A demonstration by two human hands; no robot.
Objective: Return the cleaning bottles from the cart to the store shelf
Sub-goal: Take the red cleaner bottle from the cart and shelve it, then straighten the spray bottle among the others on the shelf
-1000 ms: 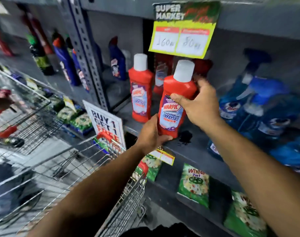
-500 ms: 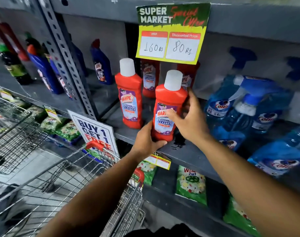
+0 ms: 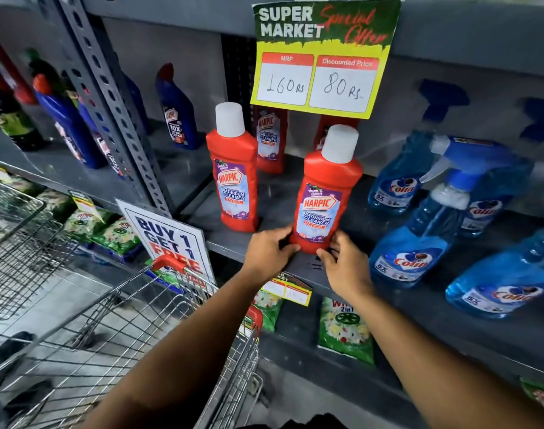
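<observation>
shop | price sign [image 3: 323,54] | stocked shelf [image 3: 372,274] | cart [image 3: 134,320]

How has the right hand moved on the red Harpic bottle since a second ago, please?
Yes. The right hand has slid down from the bottle's shoulder to its base, close to the shelf edge. The red Harpic bottle stands upright on the shelf.

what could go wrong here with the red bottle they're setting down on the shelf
The red Harpic bottle stands close to the front edge of the shelf, held only low at its base by the left hand and right hand; it might tip forward on release. Sliding it right could knock the blue Colin spray bottles.
</observation>
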